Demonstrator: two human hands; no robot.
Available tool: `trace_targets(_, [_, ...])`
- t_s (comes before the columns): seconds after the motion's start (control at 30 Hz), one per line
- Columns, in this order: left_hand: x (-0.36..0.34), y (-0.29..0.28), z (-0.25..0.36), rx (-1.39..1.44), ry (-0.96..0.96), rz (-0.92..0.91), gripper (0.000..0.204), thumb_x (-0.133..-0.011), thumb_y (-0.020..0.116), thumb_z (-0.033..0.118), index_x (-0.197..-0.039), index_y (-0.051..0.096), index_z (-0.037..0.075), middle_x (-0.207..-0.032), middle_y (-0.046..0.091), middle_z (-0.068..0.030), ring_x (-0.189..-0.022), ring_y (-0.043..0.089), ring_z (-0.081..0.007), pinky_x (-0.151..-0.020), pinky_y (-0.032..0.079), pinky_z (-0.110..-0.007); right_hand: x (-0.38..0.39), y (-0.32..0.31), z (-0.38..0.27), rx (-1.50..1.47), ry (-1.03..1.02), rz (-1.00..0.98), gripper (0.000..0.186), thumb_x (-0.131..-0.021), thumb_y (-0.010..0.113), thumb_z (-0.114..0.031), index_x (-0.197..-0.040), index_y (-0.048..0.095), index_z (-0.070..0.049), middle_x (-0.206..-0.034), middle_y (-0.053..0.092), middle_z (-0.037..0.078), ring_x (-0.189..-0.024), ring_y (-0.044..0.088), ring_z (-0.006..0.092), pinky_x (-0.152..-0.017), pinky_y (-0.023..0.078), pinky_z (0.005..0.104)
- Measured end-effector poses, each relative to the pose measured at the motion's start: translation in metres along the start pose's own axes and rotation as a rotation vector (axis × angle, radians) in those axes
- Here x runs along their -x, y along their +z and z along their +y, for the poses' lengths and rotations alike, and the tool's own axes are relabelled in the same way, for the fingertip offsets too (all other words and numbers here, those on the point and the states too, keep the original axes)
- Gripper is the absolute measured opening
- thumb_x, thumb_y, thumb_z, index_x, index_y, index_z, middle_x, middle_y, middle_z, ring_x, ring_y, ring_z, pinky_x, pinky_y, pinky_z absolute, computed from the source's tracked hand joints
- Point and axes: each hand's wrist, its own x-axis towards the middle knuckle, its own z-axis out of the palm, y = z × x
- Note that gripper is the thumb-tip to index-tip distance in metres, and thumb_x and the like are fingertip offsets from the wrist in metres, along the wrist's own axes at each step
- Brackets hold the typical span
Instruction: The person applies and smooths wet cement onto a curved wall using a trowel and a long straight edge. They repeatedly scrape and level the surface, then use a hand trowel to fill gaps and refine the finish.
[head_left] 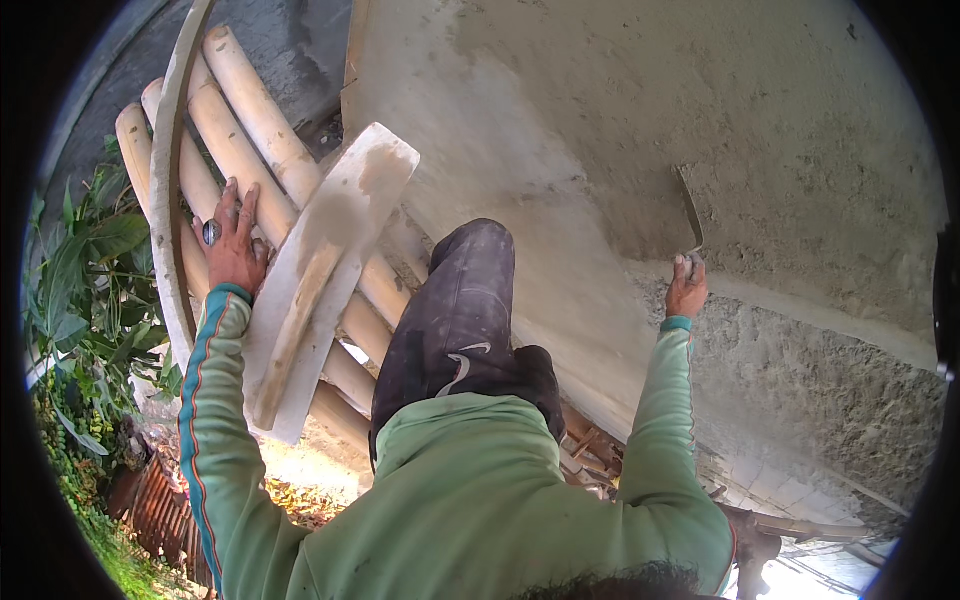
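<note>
My right hand [686, 287] is closed round the handle of a trowel, and the thin blade [690, 208] lies edge-on against the wet grey plaster of the wall [600, 130]. To the left, my left hand [234, 240] lies on the bamboo poles [243, 133], its fingers spread and a large ring on one of them. Just right of that hand rests a long plasterer's float [340, 215]. It lies tilted across the poles, its wooden grip [297, 335] facing up and a grey smear of mortar on it.
A curved strip [165, 190] runs along the poles' left side. Green plants [95, 260] grow beyond it, with rusty corrugated sheet [165, 510] lower down. Rough, unsmoothed wall [800, 390] shows at the right. My bent knee [475, 260] is between the poles and the wall.
</note>
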Motion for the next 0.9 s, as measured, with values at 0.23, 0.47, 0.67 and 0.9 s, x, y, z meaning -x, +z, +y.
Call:
trace_targets(0.23, [-0.008, -0.005, 0.005, 0.002, 0.005, -0.037, 0.098, -0.074, 0.068, 0.007, -0.16, 0.029, 0.032, -0.168, 0.021, -0.006, -0.152, 0.029, -0.0285, -0.12, 0.014, -0.07, -0.007, 0.087, -0.066, 0.292, 0.143, -0.449, 0.045, -0.094, 0.066, -0.045, -0.125, 0.068, -0.012, -0.117, 0.071, 0.022, -0.111, 0.066, 0.0433, -0.093, 0.052, 0.0498])
trace_targets(0.47, [0.001, -0.002, 0.001, -0.007, -0.005, -0.033, 0.101, -0.072, 0.067, 0.006, -0.161, 0.026, 0.031, -0.169, 0.018, -0.0071, -0.151, 0.029, -0.0306, -0.12, 0.014, -0.071, -0.063, 0.076, -0.13, -0.063, 0.014, -0.182, 0.044, -0.094, 0.066, -0.045, -0.124, 0.069, -0.012, -0.108, 0.073, 0.022, -0.104, 0.068, 0.0434, -0.088, 0.053, 0.0513])
trace_targets(0.67, [-0.006, -0.007, 0.003, -0.005, -0.001, -0.052, 0.101, -0.072, 0.071, 0.011, -0.16, 0.027, 0.03, -0.168, 0.02, -0.0078, -0.151, 0.029, -0.0308, -0.119, 0.013, -0.071, -0.051, 0.109, -0.052, -0.174, 0.154, -0.463, 0.047, -0.092, 0.068, -0.044, -0.124, 0.069, -0.01, -0.11, 0.074, 0.02, -0.107, 0.069, 0.0404, -0.091, 0.053, 0.0489])
trace_targets(0.9, [-0.013, -0.006, 0.014, 0.061, 0.01, -0.076, 0.1, -0.072, 0.069, 0.009, -0.161, 0.026, 0.028, -0.168, 0.018, -0.0113, -0.151, 0.029, -0.0334, -0.12, 0.011, -0.071, -0.004, 0.113, 0.142, 0.846, -0.358, -0.954, 0.05, -0.092, 0.066, -0.043, -0.129, 0.068, -0.009, -0.124, 0.069, 0.022, -0.112, 0.068, 0.0352, -0.1, 0.051, 0.0446])
